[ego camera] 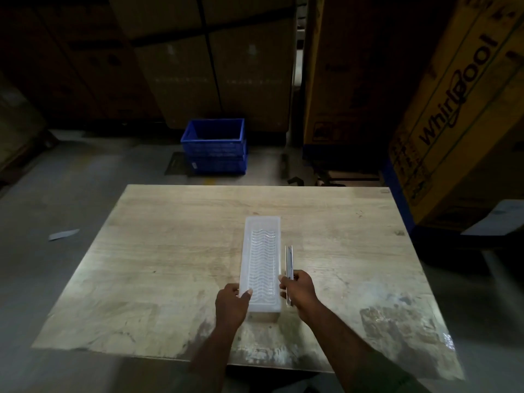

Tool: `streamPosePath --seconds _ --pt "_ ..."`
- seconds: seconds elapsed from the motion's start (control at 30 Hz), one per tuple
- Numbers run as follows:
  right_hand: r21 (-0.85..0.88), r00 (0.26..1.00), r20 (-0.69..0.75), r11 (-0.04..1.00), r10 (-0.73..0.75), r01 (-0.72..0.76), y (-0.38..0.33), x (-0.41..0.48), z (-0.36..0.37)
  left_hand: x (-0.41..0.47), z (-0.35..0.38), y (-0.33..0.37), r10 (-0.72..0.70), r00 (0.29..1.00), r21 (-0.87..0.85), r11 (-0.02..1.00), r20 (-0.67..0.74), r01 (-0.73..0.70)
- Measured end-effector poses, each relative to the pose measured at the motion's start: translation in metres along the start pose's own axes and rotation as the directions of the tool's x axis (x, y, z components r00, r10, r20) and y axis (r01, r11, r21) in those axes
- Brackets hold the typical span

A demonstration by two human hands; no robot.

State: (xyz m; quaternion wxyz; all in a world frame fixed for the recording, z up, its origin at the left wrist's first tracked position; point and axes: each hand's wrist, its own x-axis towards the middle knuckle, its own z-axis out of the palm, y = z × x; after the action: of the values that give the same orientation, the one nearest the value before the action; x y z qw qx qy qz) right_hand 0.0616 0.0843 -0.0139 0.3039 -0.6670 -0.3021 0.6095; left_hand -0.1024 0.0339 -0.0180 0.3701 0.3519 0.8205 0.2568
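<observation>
Tray (pixel 261 262) lies lengthwise on table (pixel 170 251), near middle. My left hand (pixel 231 303) grips its near left corner to keep it steady; my right hand (pixel 300 290) pinches clear strip (pixel 289 260) upright along right edge, probably for fitting.

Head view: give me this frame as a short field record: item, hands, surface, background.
item: white ribbed tray, lying flat on wooden table
left hand: grips tray's near left edge
right hand: holds clear strip along tray's right side
background: blue crate on floor, Whirlpool carton at right
</observation>
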Motion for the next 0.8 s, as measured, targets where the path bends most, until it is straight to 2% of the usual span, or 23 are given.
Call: streamPosePath --seconds 0.17,0.3,0.53,0.7,0.8 --pt "-0.088 0.994 -0.109 0.996 -0.007 -0.003 0.011 0.013 0.01 0.0 0.0 0.001 0.004 0.999 -0.013 1.0 -0.034 -0.005" --pt "-0.116 0.986 -0.169 0.993 -0.008 -0.011 0.012 0.012 0.015 0.002 -0.001 0.003 -0.06 0.998 -0.046 0.997 -0.024 0.059" --pt "-0.159 0.986 -0.163 0.986 0.028 -0.055 0.018 0.021 0.017 0.007 -0.002 -0.001 -0.092 0.995 -0.042 0.995 -0.03 0.091" --pt "-0.095 0.987 -0.15 0.993 0.053 -0.068 0.017 0.031 0.006 0.008 -0.001 -0.002 -0.081 0.997 -0.092 0.993 -0.005 0.08" --pt "-0.155 0.98 -0.196 0.986 0.033 -0.064 0.015 0.043 0.003 0.009 -0.001 -0.004 -0.075 0.997 -0.119 0.99 -0.007 0.074"
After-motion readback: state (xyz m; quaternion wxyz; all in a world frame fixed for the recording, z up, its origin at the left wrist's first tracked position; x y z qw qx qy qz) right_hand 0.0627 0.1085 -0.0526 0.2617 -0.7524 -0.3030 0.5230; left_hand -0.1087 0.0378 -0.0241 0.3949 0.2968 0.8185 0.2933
